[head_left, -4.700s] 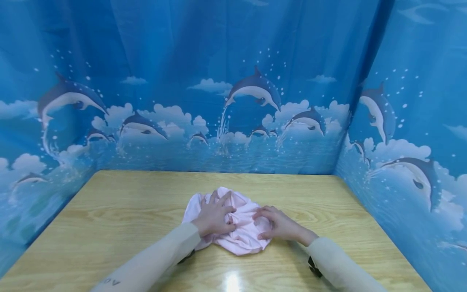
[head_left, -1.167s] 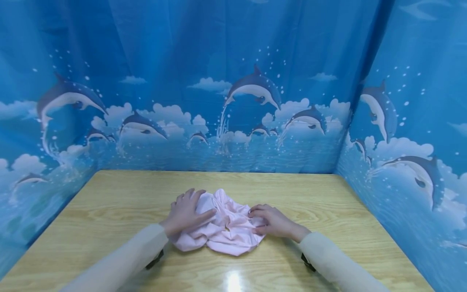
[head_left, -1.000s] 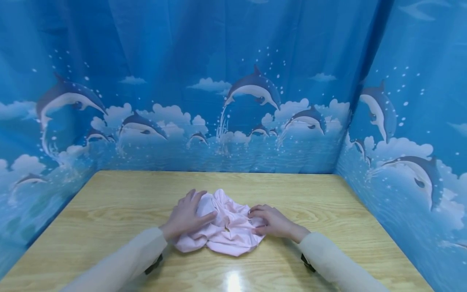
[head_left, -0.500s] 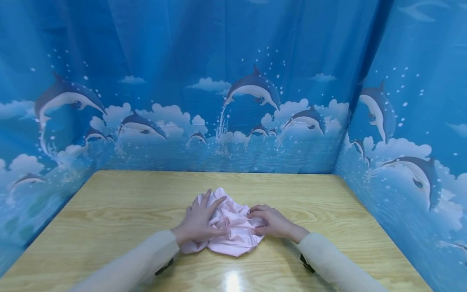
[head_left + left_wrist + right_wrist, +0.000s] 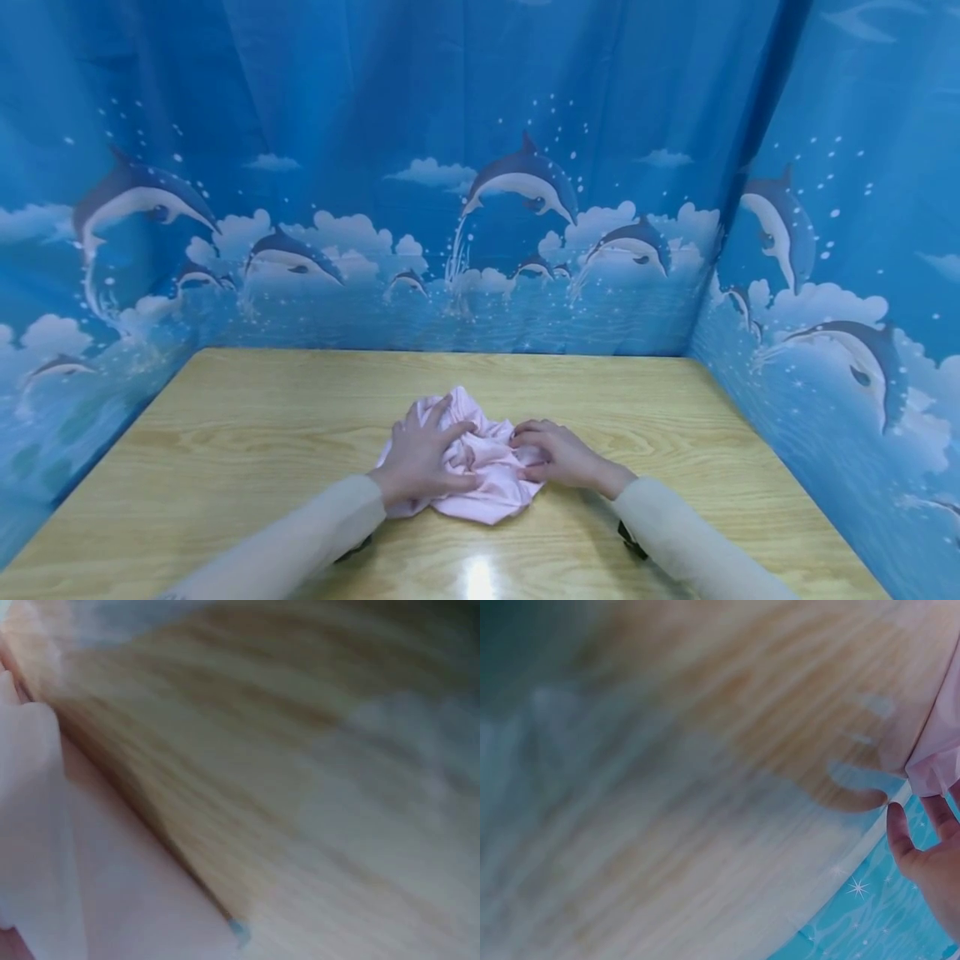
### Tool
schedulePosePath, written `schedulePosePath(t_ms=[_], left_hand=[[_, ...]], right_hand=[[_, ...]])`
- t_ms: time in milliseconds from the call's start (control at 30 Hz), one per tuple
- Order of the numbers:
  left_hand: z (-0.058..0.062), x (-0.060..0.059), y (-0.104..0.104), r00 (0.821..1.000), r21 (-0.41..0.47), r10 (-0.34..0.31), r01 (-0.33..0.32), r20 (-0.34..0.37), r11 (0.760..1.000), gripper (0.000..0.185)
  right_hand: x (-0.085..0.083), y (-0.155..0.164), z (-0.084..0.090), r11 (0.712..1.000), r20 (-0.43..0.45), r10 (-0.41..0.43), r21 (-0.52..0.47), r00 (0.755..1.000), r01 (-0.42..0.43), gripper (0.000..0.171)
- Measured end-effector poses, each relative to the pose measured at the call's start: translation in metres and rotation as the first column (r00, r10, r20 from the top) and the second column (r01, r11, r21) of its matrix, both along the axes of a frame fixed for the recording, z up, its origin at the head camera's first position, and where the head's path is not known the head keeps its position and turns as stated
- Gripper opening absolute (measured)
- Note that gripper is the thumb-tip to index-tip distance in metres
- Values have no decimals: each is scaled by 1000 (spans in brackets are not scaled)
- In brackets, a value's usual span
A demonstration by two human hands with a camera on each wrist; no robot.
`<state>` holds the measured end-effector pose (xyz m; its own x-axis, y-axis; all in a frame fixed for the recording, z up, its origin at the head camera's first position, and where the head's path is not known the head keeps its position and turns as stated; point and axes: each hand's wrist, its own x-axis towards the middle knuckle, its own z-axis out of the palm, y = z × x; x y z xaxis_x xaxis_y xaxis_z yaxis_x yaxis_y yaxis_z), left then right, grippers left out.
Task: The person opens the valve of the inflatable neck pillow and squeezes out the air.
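Fingers spread, no clench from the left hand [image 5: 422, 458] on the crumpled pink cloth [image 5: 491, 473]! The right hand [image 5: 566, 456] curves at its right edge; whether it pinches, I can't tell. It lies bunched on the wooden table [image 5: 262, 417], likely light, soft, limp, hardly fragile, best pinched by a loose outer edge.

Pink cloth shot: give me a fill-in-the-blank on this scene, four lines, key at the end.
1. The crumpled cloth is the color ____.
2. The table shows a ____ grain.
3. The curtain is printed with leaping ____.
4. Besides the right hand, the ____ hand also touches the cloth.

Missing words: pink; wood; dolphins; left.
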<state>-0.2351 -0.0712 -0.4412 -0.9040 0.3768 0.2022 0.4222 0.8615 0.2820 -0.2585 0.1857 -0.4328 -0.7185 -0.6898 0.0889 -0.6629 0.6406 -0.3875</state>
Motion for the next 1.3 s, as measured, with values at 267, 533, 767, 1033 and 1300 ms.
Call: schedulePosePath(t_ms=[267, 533, 767, 1033, 1300], left_hand=[[-1, -3, 5, 999, -81, 25, -28, -34, 996, 67], [-1, -6, 7, 997, -109, -42, 35, -69, 993, 48], [-1, -7, 8, 992, -176, -106, 94, -62, 980, 48], [4, -5, 1, 986, -126, -163, 159, -18, 979, 61], [-1, -2, 4, 991, -80, -134, 135, 15, 988, 83]], right_hand=[[-1, 0, -1, 1000, -1, -3, 10, 1000, 3, 39], [-1, 0, 0, 1000, 6, -6, 9, 1000, 6, 38], [-1, 0, -1, 1000, 6, -12, 14, 1000, 12, 37], [0, 0, 0, 1000, -1, -16, 12, 1000, 16, 37], [1, -1, 0, 1000, -1, -20, 3, 1000, 20, 37]])
